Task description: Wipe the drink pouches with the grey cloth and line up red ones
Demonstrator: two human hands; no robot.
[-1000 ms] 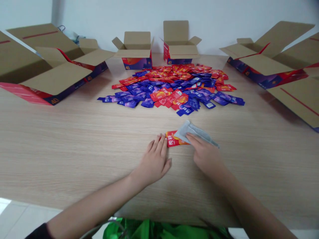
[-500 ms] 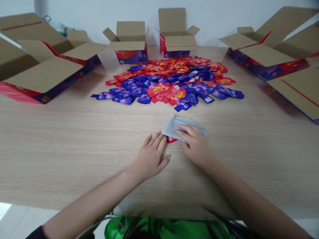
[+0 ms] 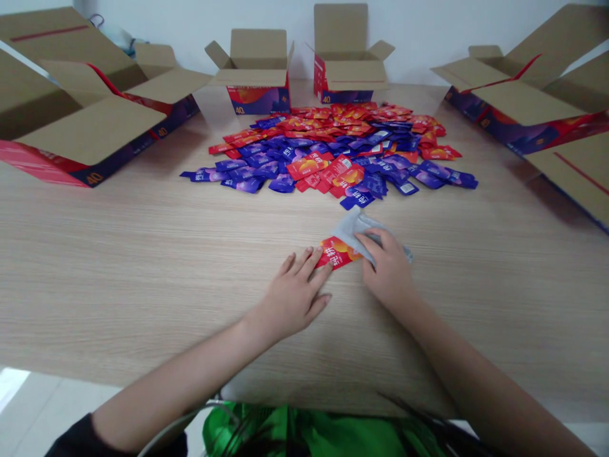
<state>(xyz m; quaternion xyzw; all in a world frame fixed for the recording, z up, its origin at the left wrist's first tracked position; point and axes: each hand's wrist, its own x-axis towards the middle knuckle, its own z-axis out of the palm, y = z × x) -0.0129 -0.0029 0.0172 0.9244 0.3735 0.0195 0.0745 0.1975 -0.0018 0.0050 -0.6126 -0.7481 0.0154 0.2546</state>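
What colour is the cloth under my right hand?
The cloth is pale grey-blue, seen best in the head view.

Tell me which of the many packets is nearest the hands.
The red-and-orange packet, apart from the heap: the left hand's fingertips rest on one end, and the grey cloth under the right hand partly covers it.

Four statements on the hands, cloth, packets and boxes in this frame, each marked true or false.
1. The right hand holds a pale grey fabric cloth. True.
2. The cloth completely covers the flat red-and-orange packet below it. False: the packet's left part shows.
3. The left hand touches that packet. True.
4. The large heap of small packets is entirely blue. False: it mixes red and blue.
5. The two small cardboard boxes behind the heap are open. True.
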